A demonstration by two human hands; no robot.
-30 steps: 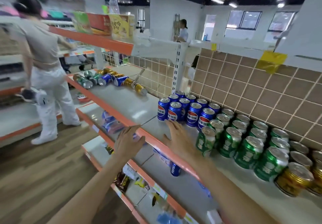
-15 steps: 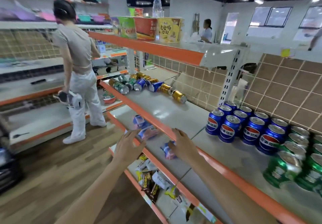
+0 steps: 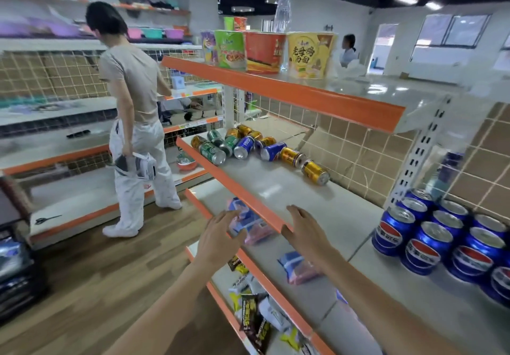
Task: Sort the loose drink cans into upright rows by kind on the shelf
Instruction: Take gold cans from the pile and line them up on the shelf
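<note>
Both our hands (image 3: 220,240) (image 3: 306,233) empty, fingers spread; loose cans (image 3: 248,147) lie tipped far-left along shelf (image 3: 276,186); right hand nearer.

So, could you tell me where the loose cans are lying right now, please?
In the head view, the loose cans lie on their sides at the far left end of the middle shelf, well beyond both hands and left of the upright blue cans.

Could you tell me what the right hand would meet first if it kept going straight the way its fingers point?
Probably bare shelf first; further along that line lies the gold can. Right hand is open; depth unclear.
</note>
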